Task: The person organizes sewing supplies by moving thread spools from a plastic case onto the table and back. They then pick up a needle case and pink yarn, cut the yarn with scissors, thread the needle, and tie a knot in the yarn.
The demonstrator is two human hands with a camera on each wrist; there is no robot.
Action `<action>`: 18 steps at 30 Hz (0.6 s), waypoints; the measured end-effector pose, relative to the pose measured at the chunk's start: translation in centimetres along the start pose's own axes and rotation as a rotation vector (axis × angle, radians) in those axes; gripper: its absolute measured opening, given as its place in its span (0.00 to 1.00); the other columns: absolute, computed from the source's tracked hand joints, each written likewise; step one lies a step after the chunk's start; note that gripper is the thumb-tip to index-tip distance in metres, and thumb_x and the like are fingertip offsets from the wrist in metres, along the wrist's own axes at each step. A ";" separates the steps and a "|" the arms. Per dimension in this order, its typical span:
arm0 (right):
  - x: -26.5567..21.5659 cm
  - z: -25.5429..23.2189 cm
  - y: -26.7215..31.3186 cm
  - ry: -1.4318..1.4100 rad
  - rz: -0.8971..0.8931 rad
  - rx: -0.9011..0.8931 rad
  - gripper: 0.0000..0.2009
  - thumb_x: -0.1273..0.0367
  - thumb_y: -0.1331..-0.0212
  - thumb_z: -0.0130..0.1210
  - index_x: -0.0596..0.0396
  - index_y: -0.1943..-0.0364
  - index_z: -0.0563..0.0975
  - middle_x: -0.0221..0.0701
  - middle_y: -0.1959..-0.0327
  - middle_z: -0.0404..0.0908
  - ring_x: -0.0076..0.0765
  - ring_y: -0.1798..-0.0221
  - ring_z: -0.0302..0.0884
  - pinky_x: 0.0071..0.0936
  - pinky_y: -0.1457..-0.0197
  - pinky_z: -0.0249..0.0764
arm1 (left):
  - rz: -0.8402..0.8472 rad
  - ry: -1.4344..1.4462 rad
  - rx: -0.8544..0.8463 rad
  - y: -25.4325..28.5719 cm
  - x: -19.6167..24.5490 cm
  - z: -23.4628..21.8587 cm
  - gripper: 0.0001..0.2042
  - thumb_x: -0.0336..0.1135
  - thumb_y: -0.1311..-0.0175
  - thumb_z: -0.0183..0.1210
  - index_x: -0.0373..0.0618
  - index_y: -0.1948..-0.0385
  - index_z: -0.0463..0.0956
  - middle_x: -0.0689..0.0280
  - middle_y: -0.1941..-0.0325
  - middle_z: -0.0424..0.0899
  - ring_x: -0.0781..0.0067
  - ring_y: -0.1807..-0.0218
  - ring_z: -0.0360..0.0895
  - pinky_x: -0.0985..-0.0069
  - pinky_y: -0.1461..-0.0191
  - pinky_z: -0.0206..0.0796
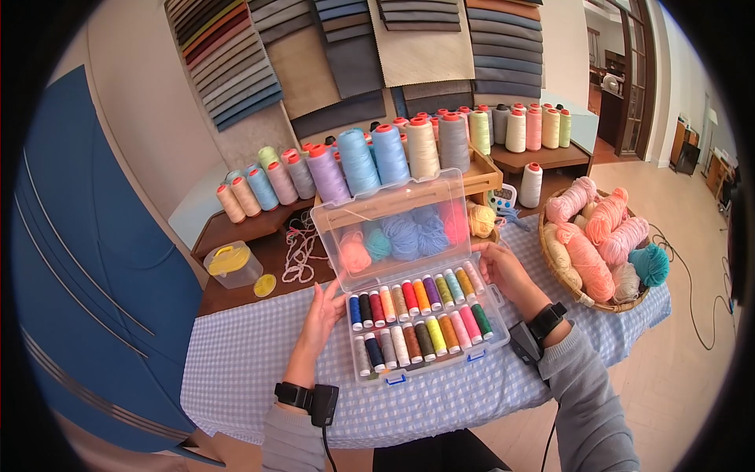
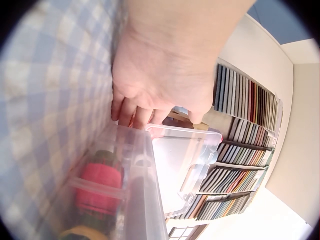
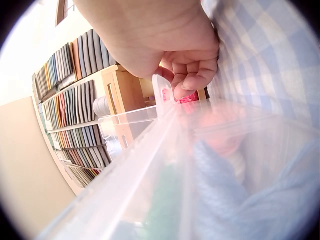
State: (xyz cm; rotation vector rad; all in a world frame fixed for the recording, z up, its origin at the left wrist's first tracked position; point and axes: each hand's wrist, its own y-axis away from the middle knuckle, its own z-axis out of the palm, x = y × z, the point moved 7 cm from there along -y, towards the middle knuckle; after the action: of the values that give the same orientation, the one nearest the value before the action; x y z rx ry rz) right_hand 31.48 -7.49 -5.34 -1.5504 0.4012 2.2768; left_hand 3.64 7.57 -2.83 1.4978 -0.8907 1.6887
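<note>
A clear plastic box [image 1: 425,366] with two rows of colorful thread spools [image 1: 413,343] lies on the checked cloth. Its transparent lid [image 1: 393,271] stands raised at the back. My left hand [image 1: 318,318] is at the box's left side, fingers stretched toward the back; in the left wrist view the hand [image 2: 162,75] lies beside the box wall [image 2: 145,200], near a pink spool [image 2: 100,182]. At the back right corner is my right hand [image 1: 507,271]. The right wrist view has this hand [image 3: 165,45] with bent fingers by a clear tab [image 3: 163,94]; contact is unclear.
Yarn skeins fill a wicker basket [image 1: 578,296] on the right. Left of the lid are a yellow-lidded container [image 1: 234,269] and white cord [image 1: 297,256]. Large thread cones [image 1: 358,161] and a wooden rack [image 1: 480,179] stand behind. Fabric samples [image 1: 338,55] hang on the wall.
</note>
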 end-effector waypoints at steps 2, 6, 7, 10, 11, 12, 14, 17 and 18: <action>0.1 -0.1 -0.1 -0.001 -0.001 -0.009 0.12 0.68 0.40 0.38 0.54 0.57 0.71 0.22 0.83 0.68 0.18 0.81 0.65 0.14 0.76 0.63 | -0.001 -0.001 -0.006 0.0 0.0 0.0 0.39 0.68 0.41 0.22 0.46 0.35 0.42 0.54 0.40 0.65 0.64 0.38 0.61 0.68 0.34 0.41; 0.1 0.0 0.0 0.002 0.001 -0.008 0.12 0.68 0.40 0.39 0.54 0.57 0.71 0.22 0.83 0.68 0.18 0.81 0.65 0.14 0.75 0.63 | 0.006 0.006 0.001 -0.1 -0.2 -0.1 0.39 0.68 0.41 0.23 0.47 0.35 0.42 0.53 0.40 0.65 0.65 0.39 0.61 0.70 0.35 0.42; 0.0 0.0 0.0 0.003 0.000 -0.009 0.12 0.68 0.40 0.39 0.54 0.57 0.71 0.22 0.83 0.68 0.18 0.81 0.65 0.14 0.75 0.63 | 0.010 0.016 0.008 -0.1 -0.3 -0.2 0.39 0.68 0.40 0.24 0.47 0.35 0.43 0.53 0.41 0.66 0.66 0.40 0.62 0.71 0.36 0.45; 0.1 0.0 0.0 0.000 0.001 -0.008 0.12 0.68 0.40 0.39 0.54 0.57 0.71 0.22 0.83 0.68 0.18 0.81 0.64 0.14 0.75 0.63 | 0.005 0.007 -0.007 0.0 -0.1 0.1 0.39 0.67 0.40 0.22 0.46 0.35 0.40 0.53 0.40 0.65 0.64 0.38 0.60 0.69 0.33 0.39; 0.0 0.0 0.0 0.000 0.001 -0.008 0.12 0.68 0.40 0.39 0.54 0.57 0.71 0.22 0.83 0.68 0.18 0.81 0.64 0.14 0.75 0.63 | 0.005 0.007 -0.007 0.0 -0.1 0.0 0.39 0.67 0.40 0.22 0.46 0.35 0.40 0.53 0.40 0.65 0.64 0.38 0.60 0.69 0.33 0.39; 0.0 0.0 0.0 -0.004 0.002 -0.006 0.12 0.68 0.40 0.39 0.54 0.57 0.71 0.22 0.83 0.68 0.19 0.81 0.64 0.14 0.75 0.63 | 0.004 0.010 -0.013 -0.1 -0.2 0.0 0.39 0.67 0.40 0.21 0.46 0.35 0.40 0.53 0.40 0.65 0.64 0.38 0.60 0.69 0.34 0.40; 0.0 0.0 0.0 -0.008 0.003 -0.003 0.12 0.68 0.40 0.39 0.54 0.57 0.71 0.22 0.83 0.68 0.19 0.81 0.64 0.15 0.75 0.63 | 0.004 0.014 -0.019 0.0 -0.1 0.0 0.39 0.67 0.40 0.21 0.45 0.35 0.40 0.53 0.40 0.65 0.64 0.38 0.60 0.69 0.34 0.40; 0.0 -0.1 -0.1 -0.004 0.003 -0.003 0.12 0.68 0.40 0.39 0.55 0.57 0.71 0.22 0.83 0.68 0.19 0.81 0.64 0.15 0.75 0.63 | -0.006 0.000 -0.016 0.1 0.0 0.1 0.40 0.68 0.40 0.21 0.44 0.35 0.41 0.53 0.41 0.66 0.65 0.38 0.60 0.69 0.34 0.41; 0.0 0.0 0.0 -0.001 0.001 -0.006 0.12 0.68 0.40 0.39 0.54 0.57 0.71 0.22 0.83 0.68 0.19 0.81 0.64 0.15 0.75 0.63 | -0.009 0.000 -0.017 0.0 -0.1 0.1 0.40 0.68 0.41 0.21 0.43 0.35 0.41 0.53 0.40 0.65 0.64 0.38 0.60 0.69 0.34 0.41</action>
State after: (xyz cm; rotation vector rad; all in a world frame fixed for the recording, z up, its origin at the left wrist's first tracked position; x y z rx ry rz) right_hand 31.50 -7.46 -5.35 -1.5518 0.3956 2.2822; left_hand 3.66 7.49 -2.88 1.4887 -0.8953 1.6703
